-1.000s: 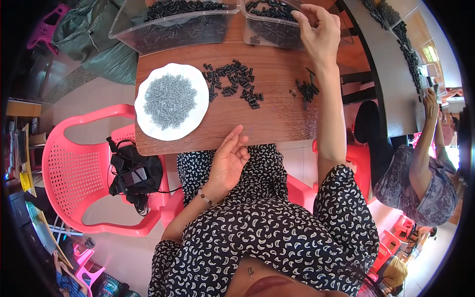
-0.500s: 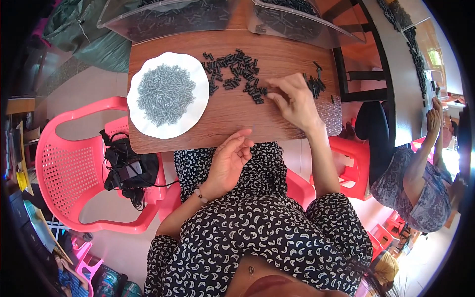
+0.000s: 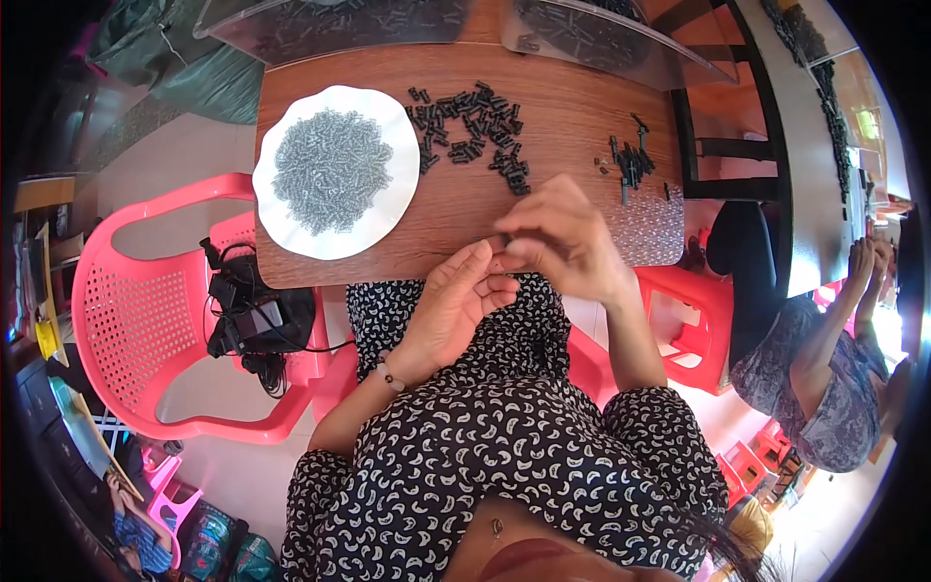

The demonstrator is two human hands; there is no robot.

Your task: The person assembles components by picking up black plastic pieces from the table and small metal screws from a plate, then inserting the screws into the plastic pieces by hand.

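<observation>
Just over the table's near edge my two hands meet at the fingertips. My right hand (image 3: pixel 567 242) pinches a small black plastic piece (image 3: pixel 506 237), partly hidden and slightly blurred. My left hand (image 3: pixel 454 301) is half curled, thumb against fingers; whatever sits in them is too small to make out. Beyond the hands lies a loose pile of short black plastic pieces (image 3: pixel 470 121). A white wavy-rimmed plate (image 3: pixel 268 213) at the left holds a heap of tiny silvery, spring-like pieces (image 3: pixel 333 170).
A smaller group of black pieces (image 3: pixel 630 165) lies on the right of the brown table (image 3: pixel 572 107). Two clear bins (image 3: pixel 339 34) of black parts stand at the back. Left is a pink chair (image 3: pixel 141 301) with a black bag (image 3: pixel 257 315) and cables. Another person (image 3: pixel 815 378) sits far right.
My right hand has come back from the black pile to my left hand, bringing a small black piece. My left hand has moved slightly up and right, its fingers closing.
</observation>
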